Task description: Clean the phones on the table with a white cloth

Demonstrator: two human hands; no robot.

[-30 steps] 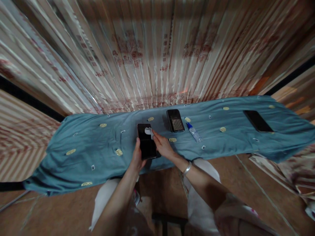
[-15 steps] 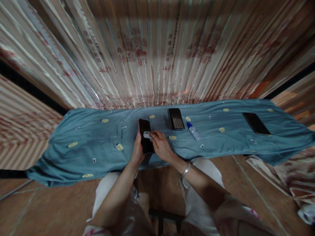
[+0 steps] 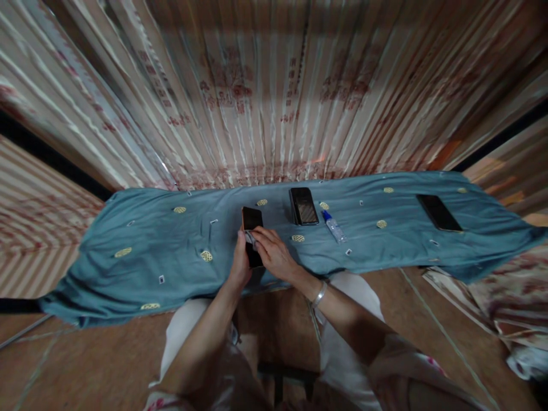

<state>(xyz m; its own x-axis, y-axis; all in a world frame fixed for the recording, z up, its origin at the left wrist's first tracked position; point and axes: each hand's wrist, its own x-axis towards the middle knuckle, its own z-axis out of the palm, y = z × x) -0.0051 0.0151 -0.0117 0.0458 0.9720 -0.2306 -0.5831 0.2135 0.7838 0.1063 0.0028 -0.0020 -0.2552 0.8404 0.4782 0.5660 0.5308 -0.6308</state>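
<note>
One phone point(image 3: 252, 217): you have it over the middle of the blue-draped surface point(image 3: 171, 245), far end showing.
Left hand point(image 3: 240, 264): your fingers curl closed along the phone's left side, gripping it.
Right hand point(image 3: 276, 255): your fingers bunch nearly together, pinching a small grey cloth point(image 3: 249, 237) against the phone's screen.
Right of you: another phone point(image 3: 305, 205), a blue-capped bottle point(image 3: 334, 227) beside it, and a third phone point(image 3: 439, 213) well apart, farther right.

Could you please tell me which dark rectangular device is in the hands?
The leftmost dark rectangular device, held in the left hand; the middle dark device and far-right dark device lie untouched to its right.
</note>
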